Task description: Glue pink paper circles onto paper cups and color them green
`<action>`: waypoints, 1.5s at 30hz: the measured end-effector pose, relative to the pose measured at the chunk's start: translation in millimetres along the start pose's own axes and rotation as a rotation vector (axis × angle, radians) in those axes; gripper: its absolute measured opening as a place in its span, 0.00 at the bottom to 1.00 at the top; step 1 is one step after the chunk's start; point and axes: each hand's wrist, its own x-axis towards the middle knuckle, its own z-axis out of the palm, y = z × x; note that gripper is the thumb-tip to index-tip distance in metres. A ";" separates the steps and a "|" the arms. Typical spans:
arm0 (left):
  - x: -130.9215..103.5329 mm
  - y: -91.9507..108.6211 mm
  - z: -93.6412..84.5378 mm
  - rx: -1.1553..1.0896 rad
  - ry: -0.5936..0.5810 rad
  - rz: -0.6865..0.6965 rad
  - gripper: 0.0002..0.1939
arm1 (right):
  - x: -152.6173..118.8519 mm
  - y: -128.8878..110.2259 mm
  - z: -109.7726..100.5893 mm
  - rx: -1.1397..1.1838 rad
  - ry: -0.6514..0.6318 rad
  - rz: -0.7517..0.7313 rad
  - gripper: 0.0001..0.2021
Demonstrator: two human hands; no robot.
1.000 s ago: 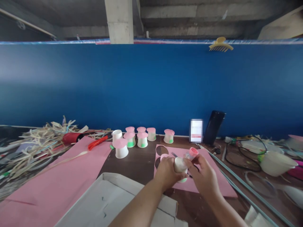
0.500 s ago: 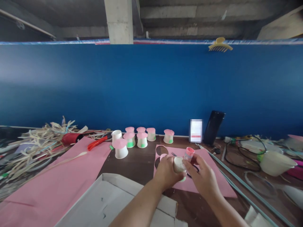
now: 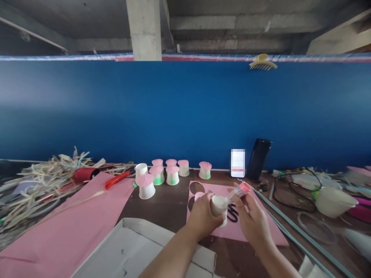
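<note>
My left hand [image 3: 204, 216] is wrapped round a white paper cup [image 3: 219, 201], bottom end up, with a green patch low on its side. In my right hand [image 3: 252, 216] is a glue stick [image 3: 241, 190] with a pink end, tilted so that its other end meets the cup's upper edge. Beneath both hands lies a pink paper sheet [image 3: 272, 231] with round holes cut in it. Black-handled scissors [image 3: 232, 213] rest on that sheet between my hands. A pink paper disc [image 3: 199, 195] shows partly behind my left hand.
Several upturned cups with pink paper tops [image 3: 173, 175] stand at the back, beside a bare white cup [image 3: 141, 170]. A white cardboard tray [image 3: 139, 247] lies in front. Pink paper [image 3: 72, 227] and tangled strips [image 3: 58, 173] spread leftward; tubes [image 3: 307, 227] and a bowl [image 3: 336, 201] are right.
The glue stick has gone from nearly upright to tilted, its pink end swinging right and its other end now at the cup's edge. The scissors show more. The view has shifted slightly.
</note>
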 end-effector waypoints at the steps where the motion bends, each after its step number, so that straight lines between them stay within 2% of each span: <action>1: -0.2 -0.3 0.2 0.009 0.008 0.012 0.19 | -0.1 -0.6 0.6 -0.003 -0.014 0.009 0.21; 9: 0.8 -8.9 4.1 0.148 0.049 0.124 0.16 | -1.8 -6.8 4.5 -0.027 -0.081 0.023 0.17; 13: 2.2 -13.7 8.9 0.150 0.075 0.095 0.30 | -2.2 -6.4 6.0 -0.042 -0.081 0.036 0.15; 15: 3.6 -16.2 11.3 0.171 0.093 0.074 0.34 | -2.5 -5.2 6.7 -0.036 -0.083 0.041 0.15; 19: 6.2 -18.4 12.9 0.240 0.095 0.044 0.28 | -2.2 -3.3 8.6 -0.051 -0.068 0.038 0.14; 23: 6.5 -16.0 11.0 0.263 0.105 0.076 0.24 | -0.8 -2.9 8.4 -0.088 0.035 0.040 0.14; 28: 4.8 -14.3 9.5 0.244 0.115 0.090 0.22 | -0.5 -4.5 1.8 0.066 0.121 0.068 0.15; 32: 3.9 -15.0 9.1 0.241 0.112 0.102 0.21 | -1.5 -8.2 0.2 0.126 0.040 0.092 0.16; 42: 4.2 -8.7 6.4 0.242 0.074 0.131 0.12 | -5.5 -13.7 6.6 0.001 -0.109 0.012 0.14; 45: 3.4 -5.7 5.5 0.223 0.058 0.089 0.13 | -5.1 -14.4 6.8 -0.032 -0.106 0.019 0.15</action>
